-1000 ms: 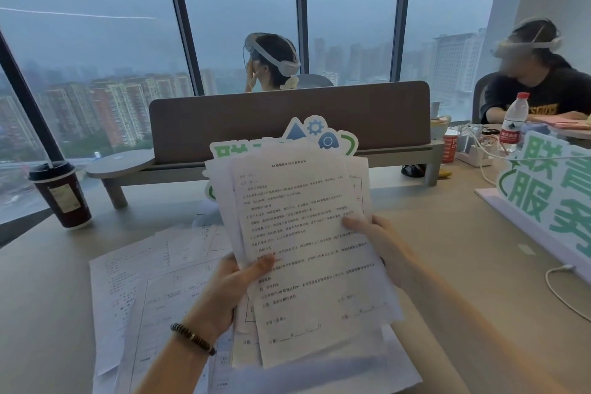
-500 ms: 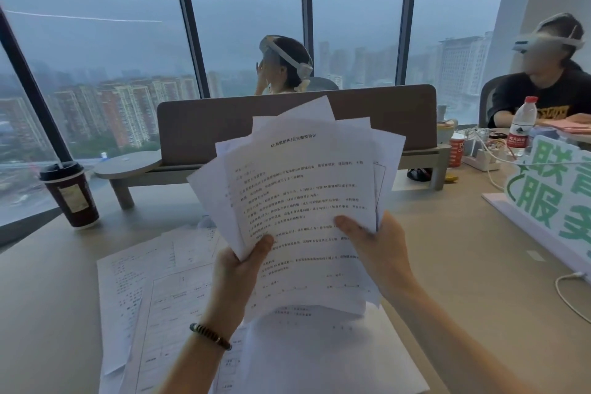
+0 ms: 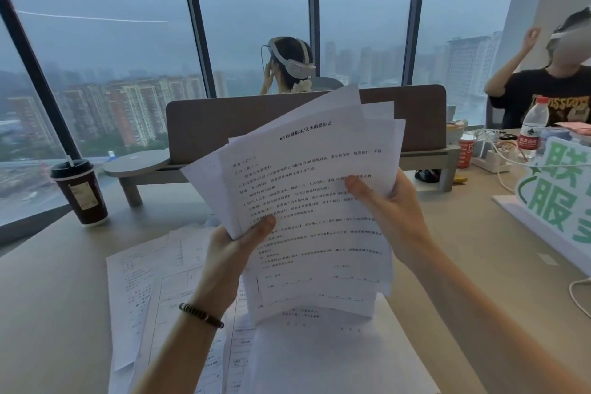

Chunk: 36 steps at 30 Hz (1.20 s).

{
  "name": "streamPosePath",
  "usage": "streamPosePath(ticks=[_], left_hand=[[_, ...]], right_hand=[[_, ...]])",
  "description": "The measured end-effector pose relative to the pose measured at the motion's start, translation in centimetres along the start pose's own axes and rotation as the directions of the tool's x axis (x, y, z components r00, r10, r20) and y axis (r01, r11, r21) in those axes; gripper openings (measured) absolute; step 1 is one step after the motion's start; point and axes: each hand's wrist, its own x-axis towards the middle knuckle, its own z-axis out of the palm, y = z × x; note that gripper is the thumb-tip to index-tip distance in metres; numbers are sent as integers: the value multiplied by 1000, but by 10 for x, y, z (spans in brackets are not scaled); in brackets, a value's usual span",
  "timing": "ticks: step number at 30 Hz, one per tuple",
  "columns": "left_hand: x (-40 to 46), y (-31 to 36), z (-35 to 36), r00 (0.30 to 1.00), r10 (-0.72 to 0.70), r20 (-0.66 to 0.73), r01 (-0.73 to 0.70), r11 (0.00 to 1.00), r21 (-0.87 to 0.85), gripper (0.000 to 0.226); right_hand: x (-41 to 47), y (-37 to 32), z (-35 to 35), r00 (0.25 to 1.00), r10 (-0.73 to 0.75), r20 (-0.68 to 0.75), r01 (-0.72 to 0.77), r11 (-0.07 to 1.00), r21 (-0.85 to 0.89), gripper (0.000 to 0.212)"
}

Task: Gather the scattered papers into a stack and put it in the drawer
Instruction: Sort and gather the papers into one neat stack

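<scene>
I hold a fanned bundle of printed papers point(image 3: 307, 176) upright above the desk, its sheets uneven and tilted to the right. My left hand point(image 3: 230, 253), with a dark bracelet on the wrist, pinches the bundle's lower left edge, thumb on the front sheet. My right hand point(image 3: 393, 211) grips the right edge, thumb across the text. More loose papers point(image 3: 150, 291) lie spread flat on the desk point(image 3: 54, 313) beneath and to the left of my hands. No drawer is in view.
A dark lidded coffee cup point(image 3: 80, 192) stands at the far left. A brown desk divider point(image 3: 217, 128) on a shelf runs across the back. A green-lettered sign point(image 3: 556, 195), a water bottle point(image 3: 531, 131), cables and a power strip sit at right. Two people with headsets sit beyond.
The bundle has risen, tilted to the right and fanned wider. Both hands have kept their hold on it. The person at the far right has raised an arm.
</scene>
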Motion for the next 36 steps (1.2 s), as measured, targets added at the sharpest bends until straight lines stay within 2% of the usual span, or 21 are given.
streamPosePath(ticks=[4,8,11,15,18,23,29,34,36], left_hand=[[-1,0,0,999,-47,23,48,997,-54,21],[1,-2,1,995,-83,49,88,991,-101,20],[0,-3,0,993,-81,82,87,994,-66,24],[-4,-11,-1,991,-63,118,59,997,40,41],[-5,-16,-3,993,-65,103,60,997,52,42],[-4,-11,-3,992,-65,108,65,998,4,22],[0,6,0,994,-13,109,13,1000,-1,22],[2,19,4,991,27,132,-30,999,20,26],[4,20,5,992,17,127,-18,1000,7,21]], right_hand=[[-3,4,-1,1000,30,-1,-30,999,24,43],[-16,21,0,993,120,-7,-119,988,97,40],[-27,38,2,984,174,-32,-171,981,87,43],[-33,51,3,981,188,-49,-187,982,23,61],[-30,50,0,986,163,-46,-165,986,-29,65],[-19,39,-6,994,99,-37,-101,992,-81,59],[-15,27,-4,999,42,-9,-42,993,-108,52],[-12,19,0,999,-35,15,37,991,-132,65],[-12,15,1,998,-61,18,63,992,-109,70]])
